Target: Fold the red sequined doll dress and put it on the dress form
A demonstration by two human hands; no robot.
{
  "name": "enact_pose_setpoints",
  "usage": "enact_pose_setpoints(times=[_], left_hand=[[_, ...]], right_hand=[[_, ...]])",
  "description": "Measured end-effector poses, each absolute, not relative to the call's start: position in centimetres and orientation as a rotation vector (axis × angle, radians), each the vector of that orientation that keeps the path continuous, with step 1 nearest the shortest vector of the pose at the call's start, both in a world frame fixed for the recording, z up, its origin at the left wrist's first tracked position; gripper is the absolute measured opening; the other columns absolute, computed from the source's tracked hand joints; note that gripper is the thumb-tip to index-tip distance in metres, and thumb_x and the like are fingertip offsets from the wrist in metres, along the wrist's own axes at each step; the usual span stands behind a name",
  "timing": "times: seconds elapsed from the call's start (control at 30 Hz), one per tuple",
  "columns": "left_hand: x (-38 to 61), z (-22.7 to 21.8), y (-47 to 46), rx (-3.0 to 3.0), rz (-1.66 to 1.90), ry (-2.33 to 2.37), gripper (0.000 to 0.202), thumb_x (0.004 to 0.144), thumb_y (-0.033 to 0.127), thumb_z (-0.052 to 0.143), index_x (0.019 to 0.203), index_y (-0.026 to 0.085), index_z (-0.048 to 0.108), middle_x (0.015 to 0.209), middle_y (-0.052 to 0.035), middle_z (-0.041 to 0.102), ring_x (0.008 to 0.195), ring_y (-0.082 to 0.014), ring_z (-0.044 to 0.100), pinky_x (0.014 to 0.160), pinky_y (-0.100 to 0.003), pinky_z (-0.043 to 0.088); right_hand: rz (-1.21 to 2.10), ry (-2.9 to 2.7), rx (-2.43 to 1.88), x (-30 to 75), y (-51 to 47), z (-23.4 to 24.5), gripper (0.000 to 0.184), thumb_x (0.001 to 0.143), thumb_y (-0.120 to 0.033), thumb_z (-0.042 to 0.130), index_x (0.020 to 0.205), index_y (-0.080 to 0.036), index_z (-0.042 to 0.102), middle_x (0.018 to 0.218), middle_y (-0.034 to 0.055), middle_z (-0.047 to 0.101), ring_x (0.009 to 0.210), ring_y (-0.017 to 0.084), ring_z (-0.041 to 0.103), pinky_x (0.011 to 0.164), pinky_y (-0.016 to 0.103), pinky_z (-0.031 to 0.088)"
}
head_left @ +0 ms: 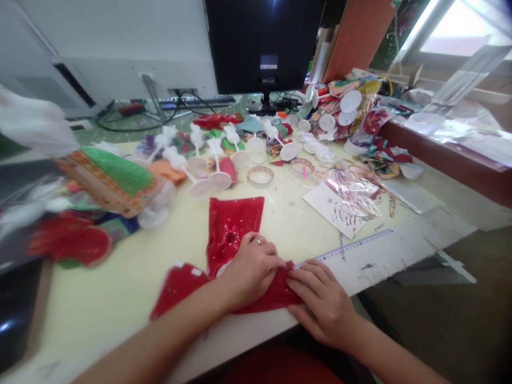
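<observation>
Red fabric pieces with a white printed flower and small shiny dots lie spread near the front edge of the table. With curled fingers, my left hand pinches the upper edge of the part nearest me; a ring sits on one finger. My right hand grips the right end of the same fabric, fingertips on top and thumb by its lower edge. The fingertips of both hands almost meet. Beyond my right hand a clear ruler runs toward the right. Whatever lies under my fingers is hidden.
Several white stands with round bases stand among cloth scraps at the back. Two tape rolls, a card with small beads and clear plastic lie nearer. A monitor rises behind; a black device sits left.
</observation>
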State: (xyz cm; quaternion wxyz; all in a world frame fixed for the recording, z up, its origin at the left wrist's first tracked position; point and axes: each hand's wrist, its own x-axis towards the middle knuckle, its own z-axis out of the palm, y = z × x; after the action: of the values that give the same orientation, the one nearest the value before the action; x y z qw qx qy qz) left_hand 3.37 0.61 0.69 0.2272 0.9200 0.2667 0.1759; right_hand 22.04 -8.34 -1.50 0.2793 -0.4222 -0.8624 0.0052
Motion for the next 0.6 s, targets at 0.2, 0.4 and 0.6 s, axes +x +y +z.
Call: enact_pose_setpoints(times=[0.2, 0.4, 0.6], left_hand=[[3.41, 0.62, 0.51, 2.557, 0.497, 0.727, 0.027, 0.086, 0.01, 0.045, 0.086, 0.024, 0.068, 0.081, -0.0008, 0.064, 0.084, -0.0176, 0.05, 0.091, -0.041, 0.029], [3.38, 0.76, 0.46, 2.583, 0.488, 0.749, 0.027, 0.085, 0.01, 0.046, 0.089, 0.023, 0.069, 0.081, -0.001, 0.063, 0.085, -0.018, 0.049, 0.093, -0.041, 0.028], [3.29, 0.98, 0.54, 2.581, 0.446, 0.746, 0.027, 0.086, 0.01, 0.046, 0.091, 0.024, 0.068, 0.083, -0.0014, 0.064, 0.087, -0.0185, 0.05, 0.094, -0.04, 0.027]], right_hand=[[0.04, -2.294, -1.122, 22.31, -8.55, -1.51, 0.027, 0.081, -0.022, 0.056, 0.105, -0.011, 0.059, 0.103, 0.0122, 0.061, 0.099, 0.024, 0.052, 0.092, 0.047, 0.042], [-0.009, -2.164, -1.337, 22.19, -8.47, -1.4, 0.037, 0.084, -0.018, 0.05, 0.121, -0.009, 0.052, 0.122, 0.0185, 0.049, 0.113, 0.03, 0.044, 0.095, 0.053, 0.037], [-0.074, -2.349, -1.394, 22.04, -8.19, -1.46, 0.041, 0.086, -0.03, 0.052, 0.123, -0.013, 0.053, 0.134, 0.0178, 0.044, 0.12, 0.033, 0.038, 0.098, 0.057, 0.033]])
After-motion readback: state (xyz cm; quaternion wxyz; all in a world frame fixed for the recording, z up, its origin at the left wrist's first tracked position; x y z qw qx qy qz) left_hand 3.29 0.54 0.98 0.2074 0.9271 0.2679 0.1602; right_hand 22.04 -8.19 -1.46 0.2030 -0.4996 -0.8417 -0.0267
